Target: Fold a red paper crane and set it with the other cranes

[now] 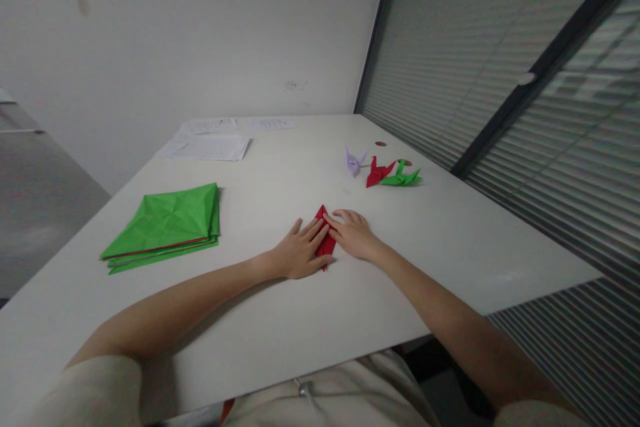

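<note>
Head camera: on the table (280, 340), my left hand (303, 250) lies flat, fingers spread, over the folded red paper (327, 246), while my right hand (356, 235), fingers apart too, touches its right side, with a green stack (173, 217) to the left, then three cranes (380, 172) on the right, and white papers (213, 147) farther off.

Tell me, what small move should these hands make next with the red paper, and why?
Probably smooth the folded red paper with the right hand, keeping the left hand in place to steady it: the left lies across the narrow diamond, and the right's fingertips touch its upper part, so a pressing stroke seems within easy reach.
</note>
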A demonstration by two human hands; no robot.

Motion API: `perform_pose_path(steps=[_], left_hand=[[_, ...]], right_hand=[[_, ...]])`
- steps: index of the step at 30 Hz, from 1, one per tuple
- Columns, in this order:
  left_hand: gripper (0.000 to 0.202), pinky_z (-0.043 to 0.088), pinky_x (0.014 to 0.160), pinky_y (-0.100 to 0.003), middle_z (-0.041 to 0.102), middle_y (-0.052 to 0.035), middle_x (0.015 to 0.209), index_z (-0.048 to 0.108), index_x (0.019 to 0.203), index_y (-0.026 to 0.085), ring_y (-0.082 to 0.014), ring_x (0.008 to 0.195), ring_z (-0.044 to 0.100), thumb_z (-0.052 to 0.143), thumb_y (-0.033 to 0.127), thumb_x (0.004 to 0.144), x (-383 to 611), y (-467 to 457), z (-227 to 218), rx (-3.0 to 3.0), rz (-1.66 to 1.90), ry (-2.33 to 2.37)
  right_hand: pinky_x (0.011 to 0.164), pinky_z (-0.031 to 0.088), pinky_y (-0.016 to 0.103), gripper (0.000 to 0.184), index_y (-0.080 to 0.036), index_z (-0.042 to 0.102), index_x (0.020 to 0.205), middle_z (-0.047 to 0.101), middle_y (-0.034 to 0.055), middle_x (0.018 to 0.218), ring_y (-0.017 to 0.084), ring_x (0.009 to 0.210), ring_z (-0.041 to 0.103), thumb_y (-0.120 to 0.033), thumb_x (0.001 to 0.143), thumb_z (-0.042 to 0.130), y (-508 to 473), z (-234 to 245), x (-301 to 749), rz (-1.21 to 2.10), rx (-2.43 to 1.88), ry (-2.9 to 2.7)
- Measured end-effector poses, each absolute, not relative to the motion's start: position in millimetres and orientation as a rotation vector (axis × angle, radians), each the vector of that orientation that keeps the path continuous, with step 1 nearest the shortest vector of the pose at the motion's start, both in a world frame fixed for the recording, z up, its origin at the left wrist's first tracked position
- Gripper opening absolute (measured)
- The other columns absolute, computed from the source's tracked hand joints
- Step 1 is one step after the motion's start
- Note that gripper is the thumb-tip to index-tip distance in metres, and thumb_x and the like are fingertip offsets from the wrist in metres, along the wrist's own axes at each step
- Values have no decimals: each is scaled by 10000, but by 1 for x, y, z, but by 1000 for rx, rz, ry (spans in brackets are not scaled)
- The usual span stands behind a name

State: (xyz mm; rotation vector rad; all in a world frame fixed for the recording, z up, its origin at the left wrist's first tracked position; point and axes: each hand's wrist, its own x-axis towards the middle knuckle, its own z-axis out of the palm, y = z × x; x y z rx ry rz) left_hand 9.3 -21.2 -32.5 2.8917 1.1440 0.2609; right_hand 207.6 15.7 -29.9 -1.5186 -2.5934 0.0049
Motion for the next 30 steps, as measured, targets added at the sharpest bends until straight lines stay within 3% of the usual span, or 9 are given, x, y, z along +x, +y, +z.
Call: perform_pose_path(steps=[10,16,21,30], left_hand=[[696,145,1127,-556,244,-244,1512,250,1448,43,-321,1435,167,301,514,938,10,-22,-29,2899,238,1154],[695,170,1137,-535,237,-236,1515,233,1453,49,-310,1438,158,346,492,929,10,-21,-27,2885,287,1089],[693,218,1156,-452,243,-234,1512,238,1446,29,-276,1436,182,394,446,915,10,-18,-28,2846,361,972],[710,225,1168,-433,290,-227,1497,257,1441,10,-280,1423,227,420,440,900,10,-18,-27,2817,381,954]], right_hand=[[1075,340,449,490,-155,446,1391,491,142,1400,257,1298,435,-368,969,321,30,-18,221,203,-1332,-2539],[1136,224,512,553,-145,372,1437,345,122,1505,259,1419,256,-432,982,243,25,-23,213,388,-1271,-2590],[1130,218,530,551,-149,360,1443,327,141,1508,260,1422,248,-430,982,252,26,-30,211,412,-1293,-2622],[1134,198,541,546,-153,368,1438,335,111,1511,260,1416,263,-422,987,217,30,-31,210,352,-1349,-2612]])
